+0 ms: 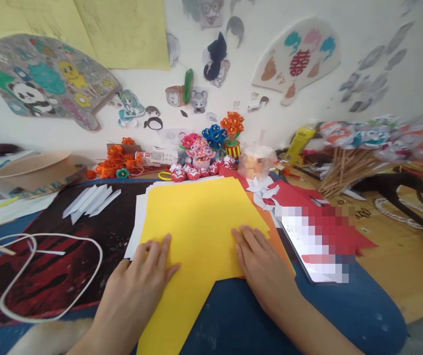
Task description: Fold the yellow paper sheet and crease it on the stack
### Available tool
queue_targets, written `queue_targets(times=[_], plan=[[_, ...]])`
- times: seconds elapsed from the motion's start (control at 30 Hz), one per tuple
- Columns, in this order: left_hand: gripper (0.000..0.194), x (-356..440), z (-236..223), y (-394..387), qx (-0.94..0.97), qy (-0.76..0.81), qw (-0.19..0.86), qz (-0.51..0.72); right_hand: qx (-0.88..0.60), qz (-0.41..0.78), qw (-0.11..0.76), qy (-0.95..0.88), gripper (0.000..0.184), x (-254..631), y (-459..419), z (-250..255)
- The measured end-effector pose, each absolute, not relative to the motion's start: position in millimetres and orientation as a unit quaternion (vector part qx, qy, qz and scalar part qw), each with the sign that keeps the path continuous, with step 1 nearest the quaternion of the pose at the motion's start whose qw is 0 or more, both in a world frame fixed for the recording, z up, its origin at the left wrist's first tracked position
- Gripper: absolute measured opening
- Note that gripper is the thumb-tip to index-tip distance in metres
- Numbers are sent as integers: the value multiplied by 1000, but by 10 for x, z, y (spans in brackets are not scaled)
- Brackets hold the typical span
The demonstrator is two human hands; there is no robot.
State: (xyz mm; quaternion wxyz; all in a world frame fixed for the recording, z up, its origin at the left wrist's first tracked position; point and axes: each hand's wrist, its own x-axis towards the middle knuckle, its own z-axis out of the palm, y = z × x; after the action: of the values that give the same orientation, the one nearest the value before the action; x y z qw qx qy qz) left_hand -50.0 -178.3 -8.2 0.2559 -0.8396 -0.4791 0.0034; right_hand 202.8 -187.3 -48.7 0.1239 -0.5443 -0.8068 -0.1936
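A yellow sheet of paper (196, 212) lies in front of me, with a long strip of it reaching down toward the bottom edge of the view. My left hand (137, 278) rests on its left side, fingertips touching the surface and thumb apart. Flat on the right side of the yellow paper is my right hand (259, 261), fingers stretched out. White paper (134, 234) sticks out from under the yellow at the left. Orange paper (276, 229) shows beneath it at the right.
A phone (302, 246), partly blurred, lies right of the paper by red paper (295, 195). Folded white strips (91, 199) and a white cable (98, 256) are at the left. Behind stand pipe-cleaner flowers (215, 135), a lidded cup (256, 160) and a bundle of sticks (339, 170).
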Motion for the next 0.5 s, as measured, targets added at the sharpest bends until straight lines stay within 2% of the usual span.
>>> queue_targets(times=[0.27, 0.5], plan=[[33, -566, -130, -1807, -836, -432, 336, 30, -547, -245, 134, -789, 37, 2047, -1859, -550], [31, -627, 202, -1693, -817, -487, 300, 70, -533, -248, 152, -794, 35, 2049, -1832, -538]])
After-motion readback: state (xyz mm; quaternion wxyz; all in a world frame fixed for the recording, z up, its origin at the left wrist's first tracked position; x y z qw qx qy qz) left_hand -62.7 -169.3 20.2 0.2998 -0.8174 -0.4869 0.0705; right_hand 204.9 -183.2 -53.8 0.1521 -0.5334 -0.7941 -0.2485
